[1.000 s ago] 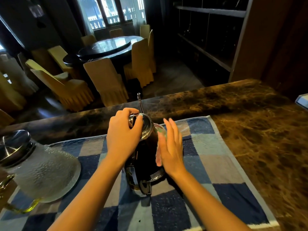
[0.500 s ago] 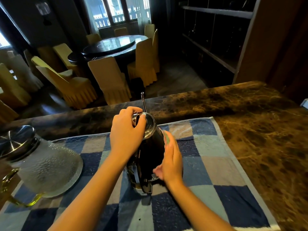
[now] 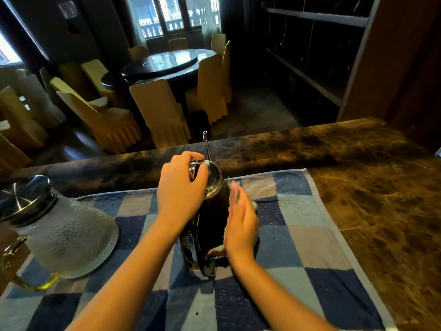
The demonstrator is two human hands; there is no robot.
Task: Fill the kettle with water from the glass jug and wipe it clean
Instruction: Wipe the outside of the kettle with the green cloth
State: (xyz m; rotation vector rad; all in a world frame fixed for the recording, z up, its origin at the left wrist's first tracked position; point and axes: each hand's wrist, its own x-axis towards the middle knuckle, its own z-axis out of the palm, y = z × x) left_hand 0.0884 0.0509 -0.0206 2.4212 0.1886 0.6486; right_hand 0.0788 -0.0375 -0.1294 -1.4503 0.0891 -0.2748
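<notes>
While the kettle (image 3: 210, 223) stands at centre frame on a blue checked towel (image 3: 298, 235), both hands are on it. Dark body, shiny lid (image 3: 214, 180) on top, thin spout (image 3: 206, 144) sticking up at the far side, handle (image 3: 198, 259) on the near side toward the camera. Left grip (image 3: 181, 187), a bare hand, comes over the top with fingers and thumb curled round the lid, holding it. Right grip (image 3: 241, 225), also bare, is flat: fingers straight and together, palm pressed to the kettle's right side with a pale green cloth (image 3: 254, 206) pinned between. Only edges of the cloth show, near the fingertips and under the heel of the hand; this hand is motion-blurred. Glass jug (image 3: 66, 235) sits lower left of frame on the towel's left end, well apart from the kettle, with its jug lid (image 3: 23, 197) on and a gold jug handle (image 3: 14, 259) at the left edge. Water level in it: cannot tell. Towel lies on a brown marble counter (image 3: 370, 187) filling the right side. Behind the counter, upper half of frame: round dark table (image 3: 164, 65), chairs (image 3: 157, 111) in yellow covers around it, dark shelves (image 3: 322, 56) upper right, bright window (image 3: 176, 13) top centre.
</notes>
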